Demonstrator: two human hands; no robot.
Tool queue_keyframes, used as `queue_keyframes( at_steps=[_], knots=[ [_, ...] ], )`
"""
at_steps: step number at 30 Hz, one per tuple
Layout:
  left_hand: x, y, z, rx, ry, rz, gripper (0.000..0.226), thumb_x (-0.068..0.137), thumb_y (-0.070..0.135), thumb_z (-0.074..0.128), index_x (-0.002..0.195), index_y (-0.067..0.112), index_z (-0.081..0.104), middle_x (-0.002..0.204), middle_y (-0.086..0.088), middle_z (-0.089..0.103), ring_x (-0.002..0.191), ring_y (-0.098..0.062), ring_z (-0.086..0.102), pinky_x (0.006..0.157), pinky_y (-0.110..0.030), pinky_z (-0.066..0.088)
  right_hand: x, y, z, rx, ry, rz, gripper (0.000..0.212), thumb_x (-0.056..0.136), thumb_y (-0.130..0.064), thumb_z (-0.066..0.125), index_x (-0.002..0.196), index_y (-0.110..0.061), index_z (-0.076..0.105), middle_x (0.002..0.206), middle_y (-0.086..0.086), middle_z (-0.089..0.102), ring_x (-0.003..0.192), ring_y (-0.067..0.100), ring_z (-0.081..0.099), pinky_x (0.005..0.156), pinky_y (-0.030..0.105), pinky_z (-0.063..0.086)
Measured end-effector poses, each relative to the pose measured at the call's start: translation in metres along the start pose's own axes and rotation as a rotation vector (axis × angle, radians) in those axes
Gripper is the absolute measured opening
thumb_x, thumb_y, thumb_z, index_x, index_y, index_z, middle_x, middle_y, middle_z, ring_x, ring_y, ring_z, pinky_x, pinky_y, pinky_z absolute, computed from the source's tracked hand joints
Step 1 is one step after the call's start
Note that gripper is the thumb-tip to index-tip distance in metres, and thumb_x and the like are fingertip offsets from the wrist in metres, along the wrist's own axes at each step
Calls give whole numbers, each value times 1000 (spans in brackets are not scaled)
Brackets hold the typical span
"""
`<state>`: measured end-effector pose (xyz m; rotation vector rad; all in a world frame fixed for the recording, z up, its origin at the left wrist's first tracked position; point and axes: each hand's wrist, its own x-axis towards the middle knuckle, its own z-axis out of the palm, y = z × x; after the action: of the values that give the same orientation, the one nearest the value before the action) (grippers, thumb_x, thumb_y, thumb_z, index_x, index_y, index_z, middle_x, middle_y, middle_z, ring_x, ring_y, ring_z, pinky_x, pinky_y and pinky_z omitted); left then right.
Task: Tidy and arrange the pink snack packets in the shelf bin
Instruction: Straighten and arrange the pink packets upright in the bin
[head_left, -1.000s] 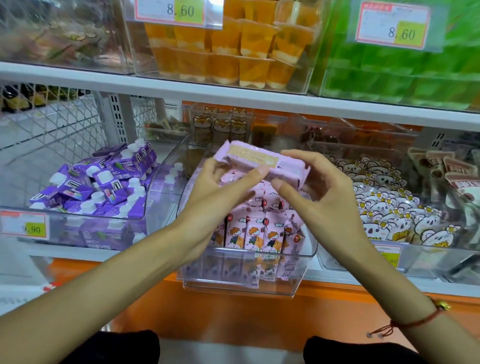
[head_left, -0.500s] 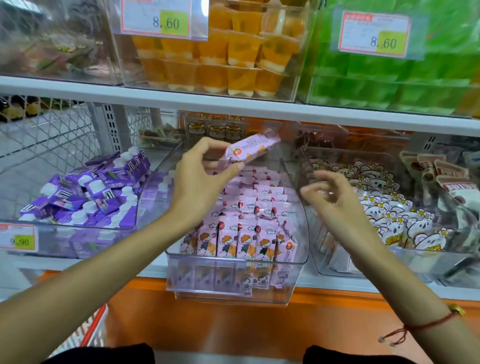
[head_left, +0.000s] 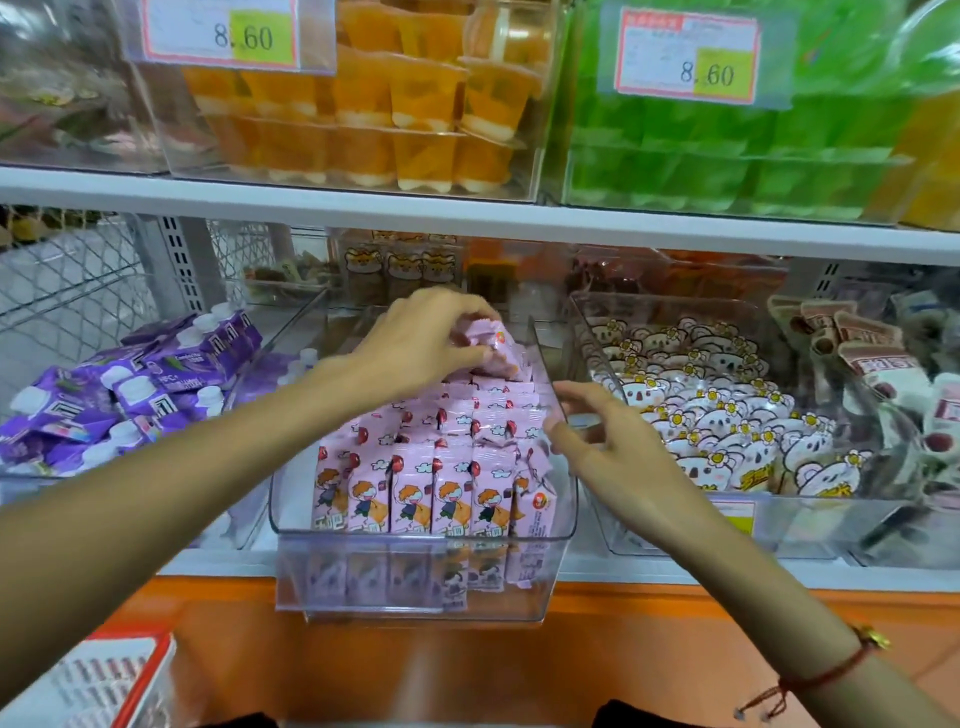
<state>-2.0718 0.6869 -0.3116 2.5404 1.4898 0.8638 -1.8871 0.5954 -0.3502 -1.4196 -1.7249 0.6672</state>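
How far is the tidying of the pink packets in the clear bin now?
Mostly done: the pink packets stand upright in rows filling the front and middle of the bin. In hand: the left hand grips one packet at the back of the rows; the right hand is open at the bin's right wall. Left: seating that packet.

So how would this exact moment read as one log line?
left hand: grips pink snack packet at bin rear | right hand: open, at clear plastic bin right wall | phase: placing
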Motion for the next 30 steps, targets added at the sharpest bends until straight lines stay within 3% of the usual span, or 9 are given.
queue_keyframes(
  at_steps=[6,12,15,18,21,23,26,28,30],
  knots=[
    [40,7,17,-86,8,-90,39,81,42,72,112,26,53,110,5,65,94,-18,63,80,-31,52,0,4,-1,23,5,-8,33,95,-26,54,127,-28,49,107,-12,57,79,4,60,67,18,49],
    [48,-3,57,131,-252,-143,38,87,47,63,114,21,62,115,-1,65,104,-20,59,90,-36,51,-1,7,0,69,6,-24,26,95,-25,54,116,-36,45,105,-14,55,79,3,61,55,8,45],
    [48,-7,52,158,-340,-71,32,92,46,57,112,24,68,117,2,65,101,-19,58,83,-31,48,-1,6,0,56,6,-22,27,95,-25,54,119,-36,44,104,-19,52,77,-2,59,54,8,45],
    [46,-7,44,74,-399,-50,33,98,40,47,111,19,69,118,-1,64,94,-19,55,78,-29,43,-2,5,0,11,-9,-14,35,95,-27,54,128,-32,45,107,-18,52,81,2,60,59,12,49],
    [43,-6,38,58,-261,-35,33,97,42,48,119,22,64,123,-2,59,104,-19,54,83,-33,45,-5,3,-3,-23,-50,-30,35,96,-31,52,129,-38,44,108,-23,53,79,-3,62,64,11,49],
    [42,-2,37,5,-183,2,30,94,41,54,114,23,66,119,1,62,96,-13,52,73,-27,42,-5,3,-7,-28,-48,-24,32,97,-32,50,128,-40,49,106,-15,63,78,4,65,68,14,49],
    [41,4,41,3,-367,54,25,92,35,59,109,19,71,114,3,67,92,-12,57,70,-24,41,-6,4,-13,-32,21,-1,26,96,-31,50,119,-33,62,92,4,72,80,22,66,78,39,53],
    [41,7,46,14,-445,44,23,91,29,61,105,15,73,110,2,68,94,-15,59,76,-30,46,-7,4,-14,-48,38,6,21,95,-29,51,111,-35,63,93,1,71,79,16,67,77,40,54],
    [42,9,48,-31,-384,-8,16,90,22,64,99,14,74,102,5,68,93,-14,60,72,-26,45,-9,4,-14,-54,39,5,20,95,-30,51,112,-32,63,91,-2,70,74,8,67,73,33,53]
  ],
)
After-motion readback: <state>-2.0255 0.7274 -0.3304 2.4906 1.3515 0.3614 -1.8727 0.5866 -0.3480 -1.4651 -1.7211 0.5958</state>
